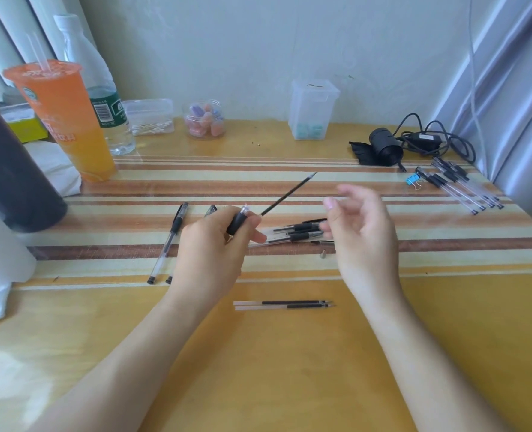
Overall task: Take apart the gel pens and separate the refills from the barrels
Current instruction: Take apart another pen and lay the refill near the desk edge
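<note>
Currently: left hand (pixel 214 244) pinching barrel (pixel 239 222), refill (pixel 289 193) half out; right hand (pixel 359 226) spread, blurred, probably empty. Risk: refill slides free, rolling beyond hand.

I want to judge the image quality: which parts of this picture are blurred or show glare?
Head view: the right hand is motion-blurred, the left hand holding the pen is sharper; window glare whitens the table at lower left; wide-angle bending at the edges.
</note>
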